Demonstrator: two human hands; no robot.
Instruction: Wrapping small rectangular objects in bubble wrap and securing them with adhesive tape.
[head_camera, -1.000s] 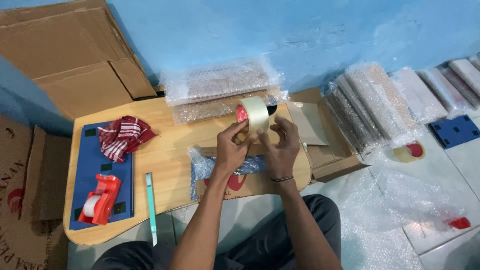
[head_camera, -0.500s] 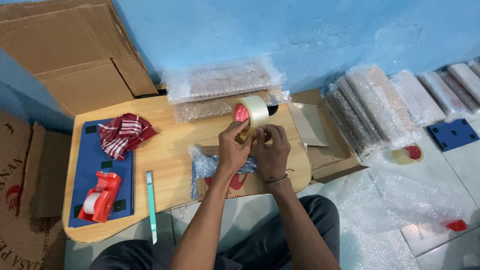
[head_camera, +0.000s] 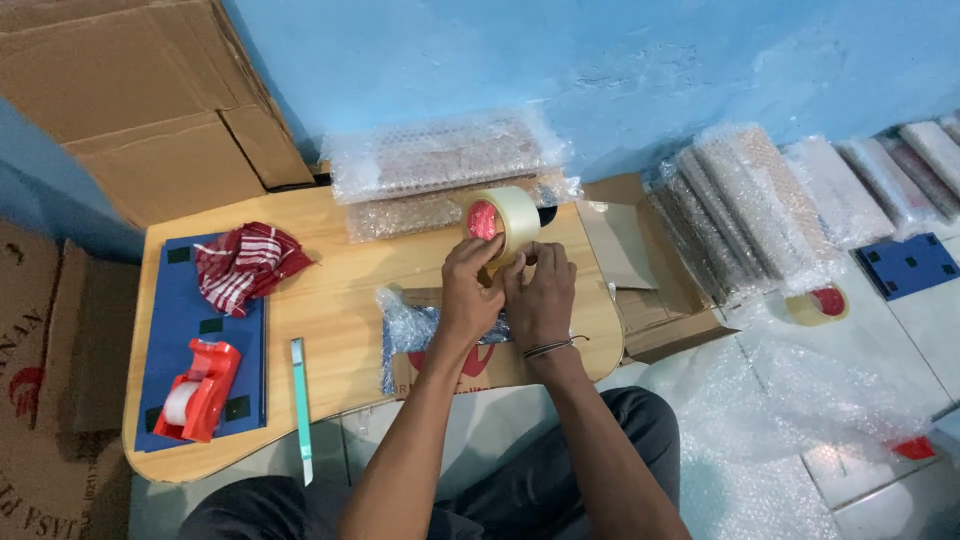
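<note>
A roll of clear packing tape (head_camera: 512, 218) with a red core stands upright just above a low wooden table (head_camera: 340, 300). My left hand (head_camera: 468, 290) grips the roll's lower left side. Pressed against it, my right hand (head_camera: 541, 292) pinches the roll's lower edge with its fingertips; I cannot make out a loose tape end. Under both hands lies a bubble-wrapped parcel (head_camera: 405, 325) on a flat piece of cardboard (head_camera: 440, 370).
On the table's left lie a blue board (head_camera: 175, 300), a red striped cloth (head_camera: 243, 262), a red tape dispenser (head_camera: 200, 390) and a green cutter (head_camera: 300, 400). Bubble-wrapped packs (head_camera: 440, 160) line the back edge and more (head_camera: 740, 200) lie at right. Cardboard boxes (head_camera: 130, 90) stand left.
My right hand has drawn in against my left hand at the tape roll. The roll has come slightly lower and nearer to me.
</note>
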